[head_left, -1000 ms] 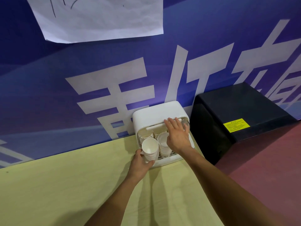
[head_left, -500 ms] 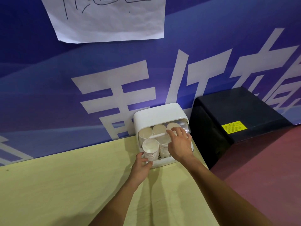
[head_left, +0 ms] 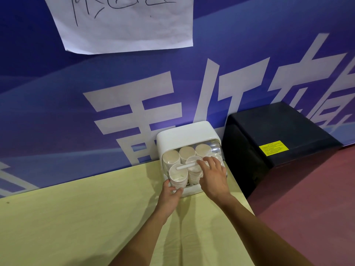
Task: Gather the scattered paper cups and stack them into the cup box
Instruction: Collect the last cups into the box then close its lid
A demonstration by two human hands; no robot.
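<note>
Lowered clear lid (head_left: pixel 184 167) covers paper cups (head_left: pixel 178 175), right hand (head_left: pixel 213 179) rests released on it, left hand (head_left: pixel 170 196) grasps cup box (head_left: pixel 184 134).

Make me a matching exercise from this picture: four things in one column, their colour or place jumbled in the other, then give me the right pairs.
Column one
1 cup box
2 paper sheet
3 label
4 table

Column two
A yellow, on the black cabinet
B pale yellow-green
C white, with paper cups inside
D high on the blue wall

Pairs: 1-C, 2-D, 3-A, 4-B
</note>
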